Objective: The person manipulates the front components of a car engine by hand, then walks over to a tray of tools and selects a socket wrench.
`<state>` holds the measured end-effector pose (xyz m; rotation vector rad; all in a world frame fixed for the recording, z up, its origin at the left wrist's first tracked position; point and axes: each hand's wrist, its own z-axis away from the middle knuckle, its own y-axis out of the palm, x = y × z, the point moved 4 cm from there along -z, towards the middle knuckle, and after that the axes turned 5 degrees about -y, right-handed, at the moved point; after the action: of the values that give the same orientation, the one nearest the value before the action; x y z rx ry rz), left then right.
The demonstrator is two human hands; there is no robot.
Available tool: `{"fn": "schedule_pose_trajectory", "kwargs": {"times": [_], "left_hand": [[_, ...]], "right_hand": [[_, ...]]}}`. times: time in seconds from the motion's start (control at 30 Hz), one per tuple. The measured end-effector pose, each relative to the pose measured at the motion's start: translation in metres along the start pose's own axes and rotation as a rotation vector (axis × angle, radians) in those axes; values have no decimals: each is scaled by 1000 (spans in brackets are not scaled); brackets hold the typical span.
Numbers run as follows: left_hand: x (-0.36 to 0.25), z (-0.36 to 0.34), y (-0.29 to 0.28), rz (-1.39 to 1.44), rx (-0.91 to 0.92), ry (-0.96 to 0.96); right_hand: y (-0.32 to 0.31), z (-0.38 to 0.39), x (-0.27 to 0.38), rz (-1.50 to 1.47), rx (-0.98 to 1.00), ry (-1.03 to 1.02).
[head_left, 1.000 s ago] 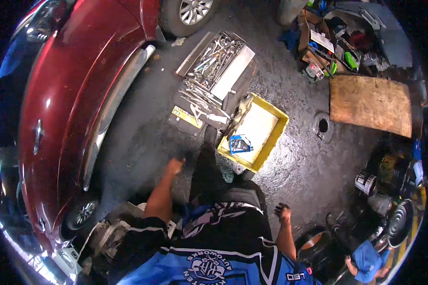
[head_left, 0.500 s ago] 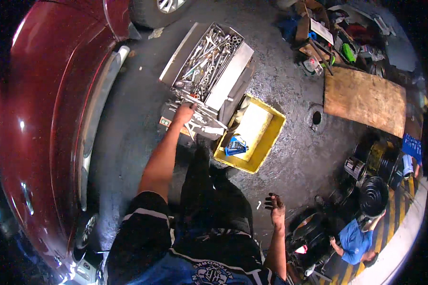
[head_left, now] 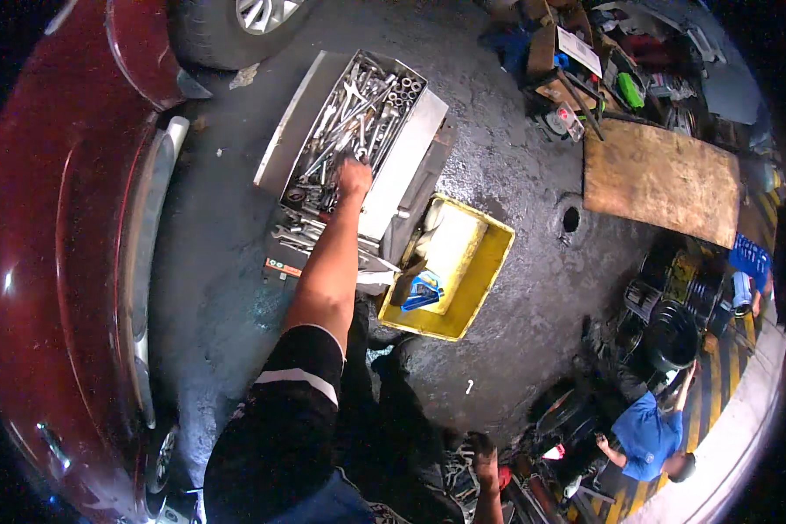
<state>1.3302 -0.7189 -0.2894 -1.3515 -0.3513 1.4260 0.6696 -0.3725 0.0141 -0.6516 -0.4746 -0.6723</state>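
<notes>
My left hand [head_left: 354, 177] reaches down into a long metal toolbox [head_left: 402, 179] packed with loose wrenches and sockets. Its fingers are drawn together among the wrenches [head_left: 330, 131]; whatever they may grip is hidden under the hand. More wrenches [head_left: 299, 234] lie on a lower tray at the near end of the box. Down by my side, my right hand [head_left: 484, 452] is dark and blurred, above a cluster of metal tools [head_left: 459, 472], and its finger position is unclear.
Right of the toolbox sits a yellow bin [head_left: 491, 271] with a blue container [head_left: 423, 290] in it. A dark red car [head_left: 70, 262] fills the left. Farther right lie a wooden board [head_left: 664, 179] and black round parts [head_left: 672, 336]. A person in blue [head_left: 648, 437] is at the lower right.
My left hand has moved from the near tray up into the toolbox's main compartment. My right hand, spread before, has dropped lower and nearer my body. The view has shifted slightly.
</notes>
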Motion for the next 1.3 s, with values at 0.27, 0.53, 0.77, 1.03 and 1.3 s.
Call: {"fn": "schedule_pose_trajectory", "kwargs": {"times": [0.27, 0.53, 0.77, 1.03, 1.3], "left_hand": [[-14, -43, 41, -209, 225, 115], [-4, -52, -18, -113, -136, -5], [-32, -11, 56, -230, 310, 82], [-7, -19, 54, -290, 219, 293], [-20, -29, 4, -6, 143, 125]], "right_hand": [[20, 8, 21, 2, -39, -23], [11, -6, 34, 111, 0, 109], [24, 5, 13, 97, -106, 57], [31, -20, 81, 407, 154, -151], [30, -32, 101, 375, 25, -182]]}}
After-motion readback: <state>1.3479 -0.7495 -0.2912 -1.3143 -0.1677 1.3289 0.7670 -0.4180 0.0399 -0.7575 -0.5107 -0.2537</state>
